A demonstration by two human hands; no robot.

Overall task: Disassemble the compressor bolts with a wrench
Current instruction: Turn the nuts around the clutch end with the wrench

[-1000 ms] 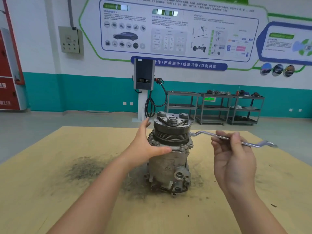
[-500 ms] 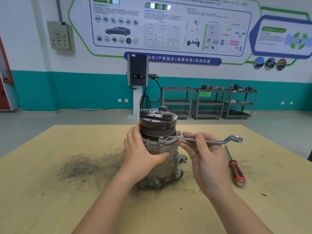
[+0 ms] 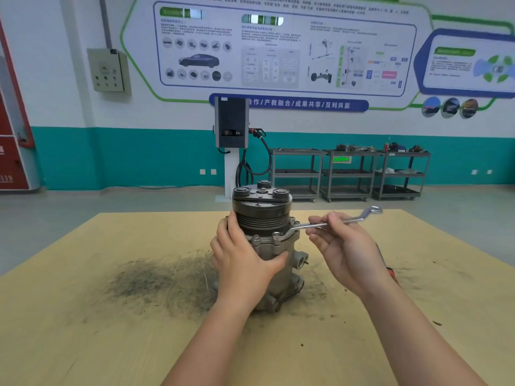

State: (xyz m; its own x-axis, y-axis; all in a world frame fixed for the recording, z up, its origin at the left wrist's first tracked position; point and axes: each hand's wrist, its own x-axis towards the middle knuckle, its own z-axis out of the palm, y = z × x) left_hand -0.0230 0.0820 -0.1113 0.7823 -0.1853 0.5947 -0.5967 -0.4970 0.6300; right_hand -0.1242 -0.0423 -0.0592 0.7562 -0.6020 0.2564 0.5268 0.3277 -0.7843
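Head view: left hand [image 3: 245, 254] grips compressor [image 3: 267, 218]; right hand [image 3: 345, 249] pinches wrench [image 3: 320, 225] on bolt [image 3: 276, 234]

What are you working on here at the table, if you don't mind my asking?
A person is taking bolts off a compressor that stands upright on the wooden table. The left hand grips the compressor's body to steady it. The right hand holds a wrench by its shank, with the ring end seated on a bolt at the flange.
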